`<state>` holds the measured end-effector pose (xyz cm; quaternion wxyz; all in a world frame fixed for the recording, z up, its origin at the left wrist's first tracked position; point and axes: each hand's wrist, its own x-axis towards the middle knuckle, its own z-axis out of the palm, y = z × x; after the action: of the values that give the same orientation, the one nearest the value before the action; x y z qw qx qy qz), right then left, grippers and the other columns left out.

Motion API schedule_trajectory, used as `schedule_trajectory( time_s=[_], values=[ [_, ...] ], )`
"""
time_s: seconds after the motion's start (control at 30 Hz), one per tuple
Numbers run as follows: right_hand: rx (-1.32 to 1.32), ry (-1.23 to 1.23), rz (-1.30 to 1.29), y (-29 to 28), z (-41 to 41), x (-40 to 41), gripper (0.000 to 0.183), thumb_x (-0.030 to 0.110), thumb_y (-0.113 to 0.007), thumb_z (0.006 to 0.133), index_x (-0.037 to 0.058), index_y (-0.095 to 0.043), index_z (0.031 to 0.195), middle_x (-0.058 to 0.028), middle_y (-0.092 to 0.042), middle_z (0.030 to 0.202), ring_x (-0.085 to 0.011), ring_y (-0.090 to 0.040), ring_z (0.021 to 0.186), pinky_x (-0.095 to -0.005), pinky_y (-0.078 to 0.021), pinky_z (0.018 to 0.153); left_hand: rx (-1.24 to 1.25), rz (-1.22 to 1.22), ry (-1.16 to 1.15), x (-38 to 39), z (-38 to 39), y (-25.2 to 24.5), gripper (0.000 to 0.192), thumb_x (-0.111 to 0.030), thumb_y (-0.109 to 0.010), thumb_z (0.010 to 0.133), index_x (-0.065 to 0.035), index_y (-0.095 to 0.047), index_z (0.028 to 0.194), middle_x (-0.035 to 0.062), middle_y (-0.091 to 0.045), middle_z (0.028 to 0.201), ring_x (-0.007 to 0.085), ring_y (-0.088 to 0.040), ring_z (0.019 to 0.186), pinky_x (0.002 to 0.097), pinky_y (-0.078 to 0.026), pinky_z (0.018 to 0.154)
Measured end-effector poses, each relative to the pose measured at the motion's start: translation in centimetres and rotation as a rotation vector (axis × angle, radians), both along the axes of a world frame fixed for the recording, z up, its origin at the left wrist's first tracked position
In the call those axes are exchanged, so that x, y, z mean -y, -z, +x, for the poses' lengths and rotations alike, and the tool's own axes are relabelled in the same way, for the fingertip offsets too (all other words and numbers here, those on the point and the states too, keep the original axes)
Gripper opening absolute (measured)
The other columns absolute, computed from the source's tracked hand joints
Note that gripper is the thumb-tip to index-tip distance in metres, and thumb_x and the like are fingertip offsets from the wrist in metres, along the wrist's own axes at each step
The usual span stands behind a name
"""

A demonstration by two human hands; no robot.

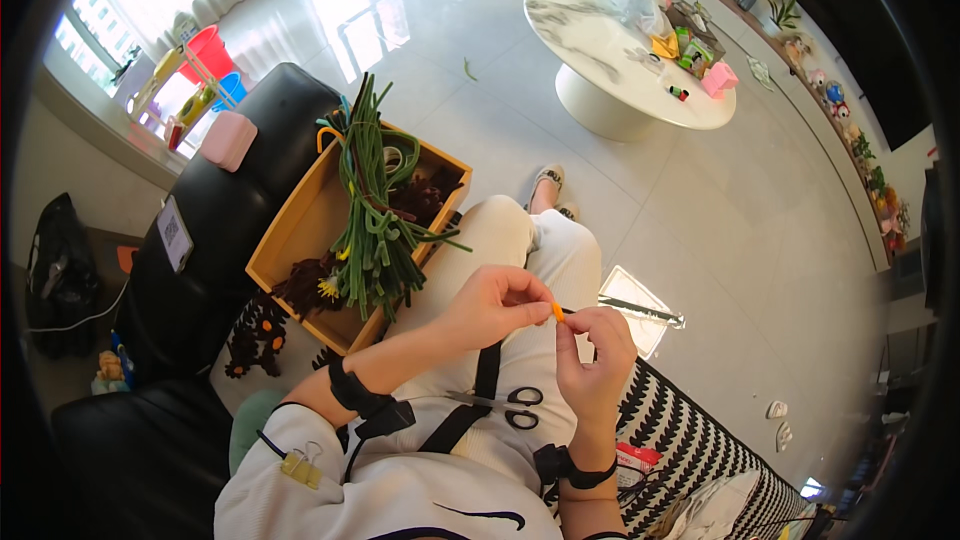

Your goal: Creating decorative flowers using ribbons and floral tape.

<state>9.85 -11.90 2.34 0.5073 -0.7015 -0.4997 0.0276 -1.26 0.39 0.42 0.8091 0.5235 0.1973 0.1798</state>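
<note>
A small orange piece (558, 312), possibly pipe cleaner, is pinched between the fingertips of both hands above my knees. My left hand (504, 301) holds its upper end with thumb and forefinger. From the right, my right hand (600, 352) grips the lower end. Scissors (501, 404) with black handles lie on my lap, just below the hands. To the left of my legs, a wooden box (289, 244) carries a bundle of green pipe cleaners (375, 229) across its top. Dark brown fuzzy pieces (306, 283) lie inside it.
Brown pieces with orange centres (262, 337) rest on the seat beside the box. A phone (175, 234) and a pink case (229, 140) sit on the black sofa arm (225, 221). Farther off stands a white oval table (577, 37) with bags and small items.
</note>
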Motion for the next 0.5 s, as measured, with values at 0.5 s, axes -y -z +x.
schedule_trajectory(
  time_s=[0.5],
  values=[
    [0.171, -0.046, -0.079, -0.2, 0.7, 0.1, 0.016, -0.005, -0.067, 0.063, 0.0036, -0.057, 0.072, -0.0079, -0.056, 0.071, -0.0261, -0.053, 0.067, -0.0322, -0.0418, 0.059, -0.115, 1.218, 0.057, -1.1, 0.3, -2.7, 0.010, -0.009, -0.064, 0.073, -0.0028, -0.059, 0.078, 0.0081, -0.056, 0.075, 0.0244, -0.057, 0.076, 0.0320, -0.046, 0.067]
  ],
)
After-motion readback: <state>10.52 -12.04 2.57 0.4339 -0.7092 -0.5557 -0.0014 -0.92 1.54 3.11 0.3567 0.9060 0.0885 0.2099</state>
